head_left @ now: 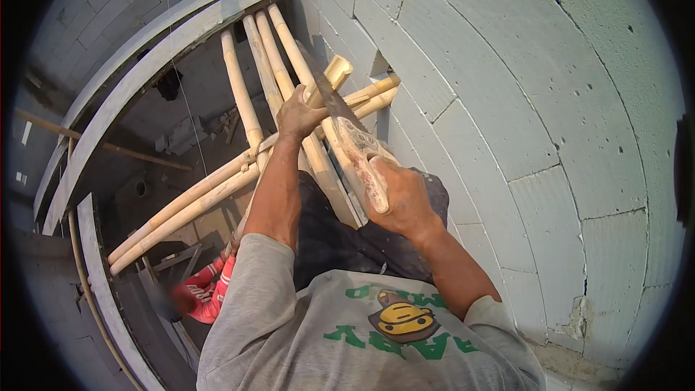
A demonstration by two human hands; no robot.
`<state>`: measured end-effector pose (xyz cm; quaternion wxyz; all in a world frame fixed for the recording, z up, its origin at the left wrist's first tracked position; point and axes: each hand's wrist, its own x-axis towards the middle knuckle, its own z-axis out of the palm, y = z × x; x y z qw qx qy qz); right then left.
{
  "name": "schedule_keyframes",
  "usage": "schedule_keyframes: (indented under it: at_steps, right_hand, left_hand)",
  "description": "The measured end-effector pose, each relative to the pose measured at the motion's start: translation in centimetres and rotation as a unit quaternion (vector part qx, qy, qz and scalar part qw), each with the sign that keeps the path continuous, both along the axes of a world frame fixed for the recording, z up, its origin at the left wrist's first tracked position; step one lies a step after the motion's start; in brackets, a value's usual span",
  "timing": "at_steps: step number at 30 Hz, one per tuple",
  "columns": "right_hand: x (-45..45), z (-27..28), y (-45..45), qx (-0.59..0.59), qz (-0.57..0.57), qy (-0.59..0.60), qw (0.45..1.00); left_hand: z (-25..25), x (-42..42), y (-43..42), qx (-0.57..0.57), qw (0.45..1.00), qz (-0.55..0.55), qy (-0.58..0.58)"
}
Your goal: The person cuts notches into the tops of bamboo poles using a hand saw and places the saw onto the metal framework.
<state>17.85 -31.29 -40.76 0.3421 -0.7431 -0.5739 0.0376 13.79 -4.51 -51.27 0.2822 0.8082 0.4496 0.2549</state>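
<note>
My right hand [399, 195] is wrapped round the wooden handle of a handsaw [337, 99]. The saw's toothed blade points up and away, lying against a short split piece of bamboo [337, 72]. My left hand [300, 114] grips that bamboo piece just left of the blade, its fingers partly hidden. Under both hands run several long bamboo poles [242, 90], crossed by a pair of poles [192, 203] that reach toward the block wall.
A light block wall [499, 80] rises close on my right, with a hole near the pole ends. Long curved-looking boards [145, 65] span the left. Below, at lower left, is another person in a red top [210, 289]. A thin string hangs at left.
</note>
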Motion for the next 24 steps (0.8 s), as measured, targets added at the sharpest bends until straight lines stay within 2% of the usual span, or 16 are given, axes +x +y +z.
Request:
schedule_keyframes:
  at_steps: [3, 5, 6, 7, 9, 11, 13, 16, 18, 21, 23, 24]
  right_hand:
    - [0.2, -1.7, -8.2, 0.033, 0.038, -0.027, 0.998]
    - [1.4, -2.5, -7.9, 0.021, 0.052, -0.051, 0.997]
    - [1.6, -2.7, -7.7, 0.019, 0.052, -0.059, 0.997]
    - [2.2, -2.3, -4.8, 0.054, 0.051, -0.048, 0.996]
    - [3.3, -1.9, 1.6, 0.017, 0.036, -0.027, 0.999]
    - [2.9, -2.3, 4.8, -0.015, 0.009, -0.035, 0.999]
    - [3.3, -2.4, 2.5, 0.021, 0.033, -0.037, 0.999]
    - [2.8, -3.0, -4.7, 0.065, 0.045, -0.066, 0.995]
    - [2.7, -3.0, -8.6, 0.041, 0.056, -0.03, 0.997]
    - [3.2, -3.3, -7.5, 0.041, 0.071, -0.051, 0.995]
    - [4.0, -3.0, -3.0, 0.086, 0.069, -0.04, 0.993]
    - [3.7, -3.3, -0.6, 0.07, 0.064, -0.027, 0.995]
  left_hand:
    - [1.5, -0.6, 0.0, -0.066, 0.996, -0.056, 0.02]
    - [2.8, -0.8, 0.0, -0.116, 0.99, -0.076, 0.025]
    - [2.4, -0.7, 0.3, -0.105, 0.992, -0.066, 0.018]
    - [1.5, -0.3, 0.8, -0.093, 0.994, -0.056, 0.012]
    - [0.7, -0.4, 0.4, -0.06, 0.998, -0.032, 0.006]
    - [1.4, -0.3, 0.1, -0.076, 0.997, -0.025, -0.023]
    - [2.8, -0.4, -1.0, -0.082, 0.996, -0.016, -0.03]
    - [3.5, -0.7, -0.7, -0.102, 0.992, -0.061, -0.042]
    - [2.3, -0.4, 0.0, -0.103, 0.991, -0.07, -0.043]
    - [3.0, -0.1, 0.2, -0.093, 0.991, -0.063, -0.067]
    - [1.7, -0.3, 0.2, -0.108, 0.99, -0.07, -0.06]
    - [0.3, -0.1, 1.0, -0.079, 0.992, -0.064, -0.07]
